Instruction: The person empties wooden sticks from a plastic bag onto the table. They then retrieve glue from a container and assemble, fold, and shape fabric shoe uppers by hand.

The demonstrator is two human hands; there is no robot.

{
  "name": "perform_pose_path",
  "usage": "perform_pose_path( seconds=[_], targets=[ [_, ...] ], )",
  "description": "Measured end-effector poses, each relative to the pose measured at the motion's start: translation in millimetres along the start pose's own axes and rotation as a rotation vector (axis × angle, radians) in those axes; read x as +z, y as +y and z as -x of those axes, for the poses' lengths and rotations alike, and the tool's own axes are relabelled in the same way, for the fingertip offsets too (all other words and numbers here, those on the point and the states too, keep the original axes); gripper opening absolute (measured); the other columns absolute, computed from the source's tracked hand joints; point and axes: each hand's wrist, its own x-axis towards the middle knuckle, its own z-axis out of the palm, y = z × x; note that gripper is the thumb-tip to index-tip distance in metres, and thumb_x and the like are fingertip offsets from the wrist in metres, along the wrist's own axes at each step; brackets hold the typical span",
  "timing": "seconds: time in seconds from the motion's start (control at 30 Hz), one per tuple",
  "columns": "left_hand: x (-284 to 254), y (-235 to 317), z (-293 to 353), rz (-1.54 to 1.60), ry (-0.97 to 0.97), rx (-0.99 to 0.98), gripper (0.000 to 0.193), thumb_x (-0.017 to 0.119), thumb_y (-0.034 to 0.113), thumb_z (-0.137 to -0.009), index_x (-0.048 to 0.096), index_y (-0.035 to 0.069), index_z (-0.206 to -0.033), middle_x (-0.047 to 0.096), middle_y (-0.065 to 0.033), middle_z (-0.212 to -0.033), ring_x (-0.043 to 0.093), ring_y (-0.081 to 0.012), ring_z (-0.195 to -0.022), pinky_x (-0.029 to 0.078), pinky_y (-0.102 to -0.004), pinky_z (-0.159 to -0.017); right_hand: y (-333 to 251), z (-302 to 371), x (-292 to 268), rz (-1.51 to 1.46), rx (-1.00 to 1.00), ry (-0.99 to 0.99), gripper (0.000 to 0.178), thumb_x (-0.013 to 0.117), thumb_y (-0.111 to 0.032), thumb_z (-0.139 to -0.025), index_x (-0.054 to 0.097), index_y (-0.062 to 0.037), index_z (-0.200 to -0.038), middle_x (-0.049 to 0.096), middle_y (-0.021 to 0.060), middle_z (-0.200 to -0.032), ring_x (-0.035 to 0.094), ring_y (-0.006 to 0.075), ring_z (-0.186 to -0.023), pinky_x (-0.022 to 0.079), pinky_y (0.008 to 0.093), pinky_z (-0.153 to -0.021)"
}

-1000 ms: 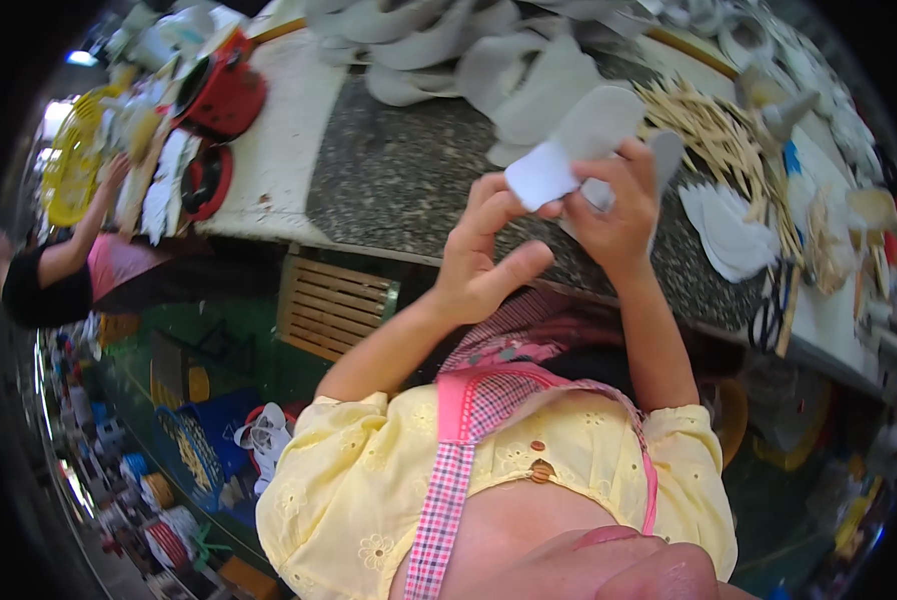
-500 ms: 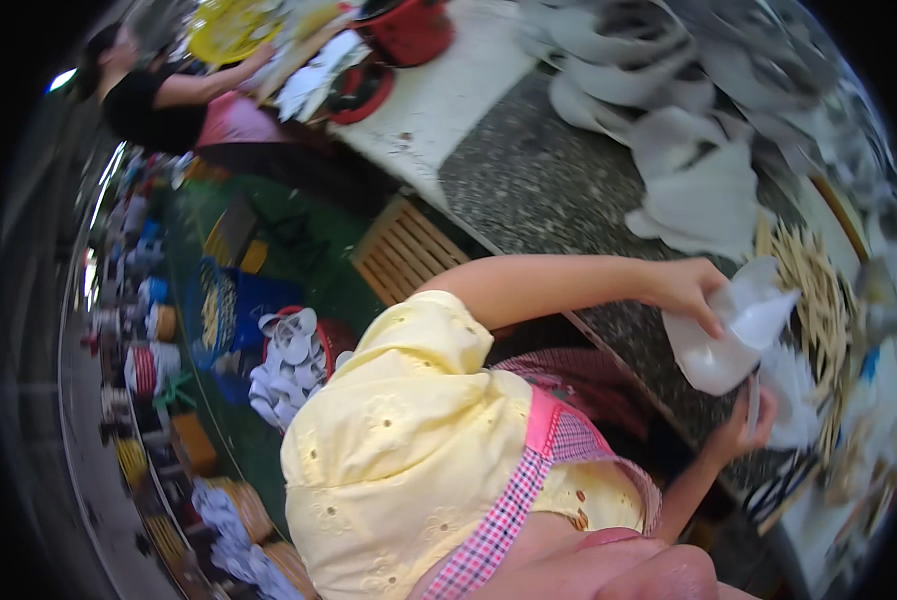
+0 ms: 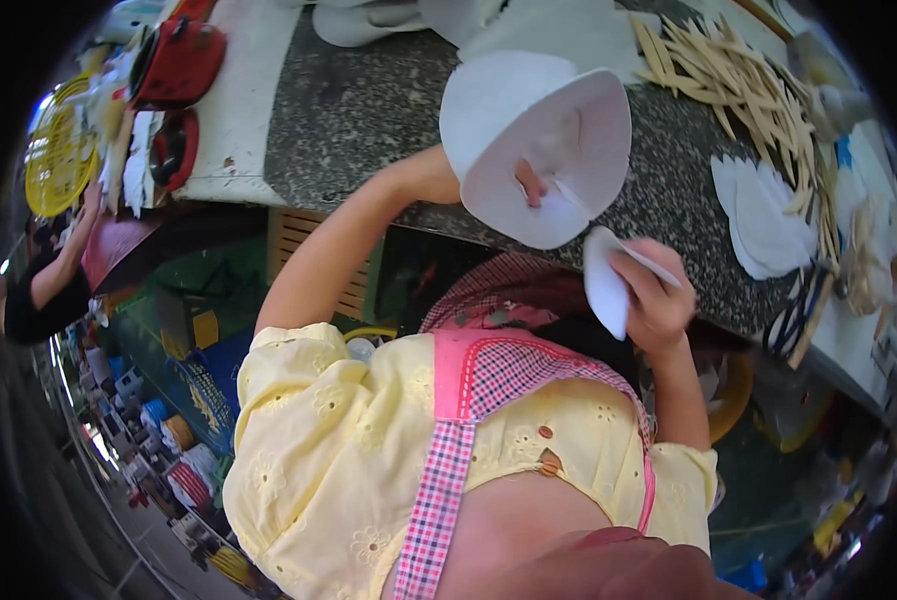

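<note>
R hand point(image 3: 663, 300) is pinching a folded white piece point(image 3: 605, 285) by the speckled benchtop point(image 3: 358, 120); beyond, L hand point(image 3: 442, 178) is supporting a cupped white shell point(image 3: 548, 130) over it, fingertips point(image 3: 534, 188) showing thru an opening, can't tell if clamping. Prob. best to be gripping lightly, w/o creasing either rim.

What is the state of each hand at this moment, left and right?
Left hand: holding the large white curved piece, mostly hidden by it.
Right hand: closed on a smaller white piece.

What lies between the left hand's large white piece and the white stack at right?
Dark speckled tabletop lies between the piece and the stack in the head view.
</note>
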Motion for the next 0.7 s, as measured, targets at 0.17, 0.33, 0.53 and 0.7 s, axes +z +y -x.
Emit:
perform_pose_path(
  seconds=[0.17, 0.33, 0.53, 0.7],
  targets=[
    [6.2, -5.4, -5.3, -0.031, 0.0, 0.024, 0.019, 0.056, 0.014, -0.076, 0.06, 0.007, -0.094, 0.058, -0.0109, -0.099, 0.054, -0.0227, -0.094, 0.04, -0.033, -0.084, -4.2, -20.1, 16.6, -0.007, 0.013, -0.053, 0.026, 0.058, 0.005, -0.058, 0.059, -0.0008, -0.083, 0.056, 0.0141, -0.083, 0.057, 0.0282, -0.068, 0.047, 0.0308, -0.059],
    [10.9, 21.4, 0.1, -0.127, 0.086, -0.173, 0.033, 0.059, 0.018, -0.075, 0.054, 0.006, -0.105, 0.054, -0.0143, -0.107, 0.051, -0.0268, -0.099, 0.038, -0.0364, -0.088, -4.7, -19.0, 28.3, 0.107, 0.065, -0.175, 0.023, 0.062, -0.001, -0.06, 0.054, -0.0042, -0.081, 0.051, 0.012, -0.086, 0.055, 0.0274, -0.064, 0.046, 0.0342, -0.055],
    [6.9, 28.3, 2.0, -0.202, 0.076, -0.262, 0.027, 0.06, 0.015, -0.074, 0.058, 0.008, -0.1, 0.054, -0.0125, -0.106, 0.05, -0.0252, -0.101, 0.024, -0.0421, -0.1, 1.4, -16.0, 34.2, 0.153, 0.128, -0.169, 0.029, 0.065, -0.003, -0.059, 0.055, -0.0074, -0.085, 0.05, 0.013, -0.088, 0.056, 0.0291, -0.069, 0.047, 0.0358, -0.057],
    [12.5, -7.8, 2.0, -0.188, 0.085, -0.044, 0.022, 0.056, 0.008, -0.072, 0.06, 0.012, -0.093, 0.061, -0.0053, -0.087, 0.055, -0.0219, -0.093, 0.006, -0.0531, -0.103, 8.1, -4.7, 43.0, 0.264, 0.085, -0.157, 0.027, 0.064, -0.003, -0.06, 0.056, -0.0035, -0.086, 0.052, 0.0134, -0.084, 0.056, 0.0294, -0.07, 0.047, 0.0348, -0.058]
  ],
)
